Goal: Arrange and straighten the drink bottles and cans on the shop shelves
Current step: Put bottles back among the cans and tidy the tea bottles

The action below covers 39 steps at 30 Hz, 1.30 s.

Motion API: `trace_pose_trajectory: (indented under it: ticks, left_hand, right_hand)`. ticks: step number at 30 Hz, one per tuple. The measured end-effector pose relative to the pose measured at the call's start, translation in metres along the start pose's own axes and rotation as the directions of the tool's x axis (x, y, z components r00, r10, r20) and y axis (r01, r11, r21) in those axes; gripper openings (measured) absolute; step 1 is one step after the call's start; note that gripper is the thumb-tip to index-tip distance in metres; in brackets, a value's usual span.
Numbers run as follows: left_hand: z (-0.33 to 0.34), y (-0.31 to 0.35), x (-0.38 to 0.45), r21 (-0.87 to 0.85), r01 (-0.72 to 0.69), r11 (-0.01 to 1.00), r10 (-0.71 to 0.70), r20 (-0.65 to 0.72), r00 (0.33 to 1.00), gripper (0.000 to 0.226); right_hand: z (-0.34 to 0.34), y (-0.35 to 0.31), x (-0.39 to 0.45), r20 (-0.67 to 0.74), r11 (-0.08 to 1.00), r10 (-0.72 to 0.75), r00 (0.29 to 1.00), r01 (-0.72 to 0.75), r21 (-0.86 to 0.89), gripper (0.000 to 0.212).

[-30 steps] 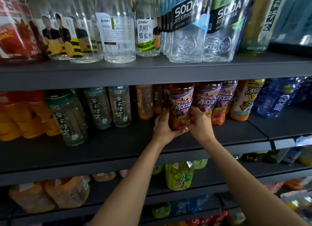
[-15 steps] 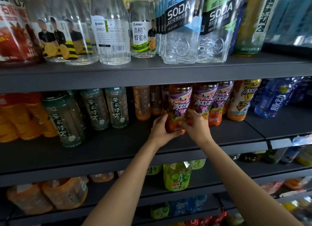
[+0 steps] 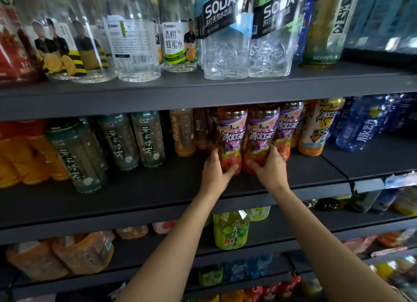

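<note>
Two iced-tea bottles with purple-and-pink labels stand side by side on the middle shelf [image 3: 158, 189]. My left hand [image 3: 215, 173] grips the base of the left iced-tea bottle [image 3: 230, 134], thumb across its front. My right hand [image 3: 269, 168] grips the base of the right iced-tea bottle [image 3: 261, 134]. A third bottle of the same kind [image 3: 287, 128] stands just right of them, partly behind my right hand. Both held bottles stand upright, labels facing me.
Green jasmine-tea bottles [image 3: 119, 141] and orange bottles [image 3: 20, 157] fill the left of this shelf, a yellow-label tea [image 3: 318, 130] and blue bottles [image 3: 361, 128] the right. Clear water and SODA bottles [image 3: 228, 31] stand on the shelf above. A green plum-tea bottle [image 3: 230, 231] sits below.
Both hands held one iced-tea bottle before. Now my right hand has shifted to the neighbouring bottle, so each hand holds its own bottle, the two drawn level.
</note>
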<state>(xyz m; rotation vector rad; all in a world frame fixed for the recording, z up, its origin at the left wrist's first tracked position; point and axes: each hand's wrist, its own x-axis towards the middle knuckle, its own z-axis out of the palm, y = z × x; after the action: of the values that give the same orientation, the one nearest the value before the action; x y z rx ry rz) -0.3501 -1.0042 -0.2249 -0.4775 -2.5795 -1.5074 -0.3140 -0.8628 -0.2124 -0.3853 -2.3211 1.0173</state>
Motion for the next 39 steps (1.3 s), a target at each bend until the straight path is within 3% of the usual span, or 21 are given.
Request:
trace_pose_trajectory:
  ticks: [5, 10, 13, 15, 17, 22, 25, 27, 29, 30, 33, 35, 39]
  left_hand:
    - [0.000, 0.000, 0.002, 0.037, 0.006, 0.999, -0.005, -0.013, 1.000, 0.077]
    - [0.009, 0.004, -0.008, 0.036, 0.025, 0.999, -0.019, -0.158, 0.987, 0.071]
    - [0.021, 0.015, -0.021, 0.112, 0.038, 0.993, 0.009, -0.388, 0.922, 0.066]
    - [0.033, 0.023, -0.029, 0.147, 0.027, 0.989, 0.055, -0.529, 0.847, 0.059]
    - [0.050, 0.031, -0.037, 0.143, 0.035, 0.989, 0.059, -0.607, 0.793, 0.050]
    - [0.101, 0.054, -0.044, 0.342, 0.039, 0.939, 0.151, -0.510, 0.847, 0.038]
    - [0.114, 0.066, -0.048, 0.319, 0.092, 0.943, 0.092, -0.517, 0.851, 0.032]
    - [0.118, 0.070, -0.051, 0.346, 0.104, 0.933, 0.112, -0.550, 0.828, 0.032]
    - [0.122, 0.075, -0.053, 0.423, 0.036, 0.905, 0.215, -0.530, 0.820, 0.033]
    - [0.125, 0.079, -0.054, 0.453, -0.009, 0.891, 0.263, -0.500, 0.825, 0.033]
    - [0.134, 0.090, -0.053, 0.444, -0.094, 0.891, 0.275, -0.363, 0.890, 0.039]
    - [0.138, 0.095, -0.050, 0.418, -0.118, 0.901, 0.251, -0.281, 0.926, 0.042]
    - [0.148, 0.103, -0.043, 0.419, -0.148, 0.896, 0.274, -0.259, 0.926, 0.043]
  right_hand:
    - [-0.012, -0.002, 0.004, 0.076, 1.000, -0.012, 0.997, 0.011, 0.010, 0.066]
    - [-0.035, 0.021, 0.014, -0.166, 0.979, 0.101, 0.981, -0.068, 0.193, 0.070]
    - [-0.039, 0.042, 0.032, 0.027, 0.926, 0.231, 0.973, -0.228, 0.301, 0.075]
    - [-0.041, 0.052, 0.045, 0.144, 0.960, 0.148, 0.979, -0.177, 0.219, 0.065]
    - [-0.045, 0.062, 0.053, 0.159, 0.989, 0.038, 0.987, -0.060, 0.134, 0.058]
    - [-0.054, 0.078, 0.049, 0.252, 0.977, -0.169, 0.953, 0.129, 0.169, 0.056]
    - [-0.071, 0.084, 0.056, 0.330, 0.967, -0.207, 0.921, 0.143, 0.209, 0.059]
    - [-0.090, 0.094, 0.062, 0.161, 0.958, -0.203, 0.966, 0.162, 0.235, 0.053]
    - [-0.108, 0.108, 0.075, -0.075, 0.957, -0.074, 0.994, 0.092, 0.274, 0.053]
    - [-0.114, 0.115, 0.085, -0.100, 0.959, 0.008, 0.995, 0.021, 0.283, 0.057]
    - [-0.121, 0.126, 0.118, 0.179, 0.969, 0.109, 0.978, -0.145, 0.203, 0.068]
    - [-0.123, 0.125, 0.130, 0.331, 0.973, 0.094, 0.939, -0.156, 0.168, 0.043]
    - [-0.129, 0.138, 0.125, 0.284, 0.987, 0.032, 0.958, -0.076, 0.144, 0.044]
